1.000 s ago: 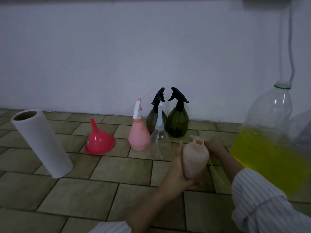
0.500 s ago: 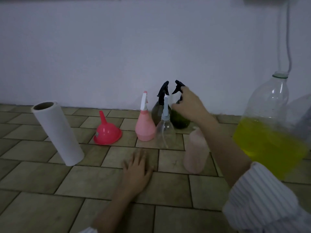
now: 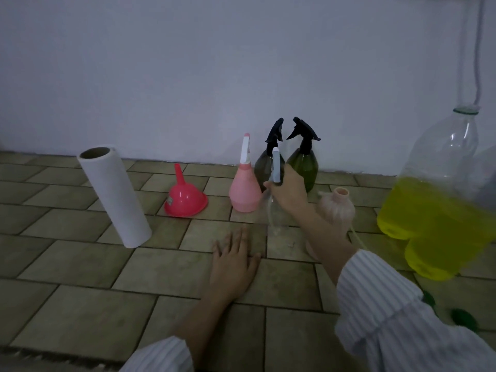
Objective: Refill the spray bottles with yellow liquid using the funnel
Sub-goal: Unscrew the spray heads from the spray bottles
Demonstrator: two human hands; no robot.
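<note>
Right hand (image 3: 288,193) at frame centre, grip curled around the neck of the clear spray bottle (image 3: 276,216), just under its pale blue spray head (image 3: 276,165); the bottle body is blurred, so can't tell whether it sits on the floor or is off it. Left hand (image 3: 234,260) lies flat on the tiled floor (image 3: 80,264) lower centre, fingers straight and spread, holding nothing. Pink funnel (image 3: 185,198) sits mouth-down on the floor left of centre, spout up, untouched, apart from both hands. Pink spray bottle (image 3: 244,191) with white head stands just left of the clear one. Two dark green spray bottles (image 3: 304,163) with black trigger heads stand behind, near the wall (image 3: 214,63). Peach bottle (image 3: 336,208) with no spray head, neck open, stands right of the right forearm, partly hidden by it; a thin tube lies on the floor just beside it. Large clear bottle of yellow liquid (image 3: 434,210) fills the right edge of the frame, uncapped, roughly half full. Paper towel roll (image 3: 115,196) stands on end at left, tilted in the wide-angle view. Striped sleeves (image 3: 389,318) on both arms at the lower edge. Small green items on the floor lower right, too dark to identify.
</note>
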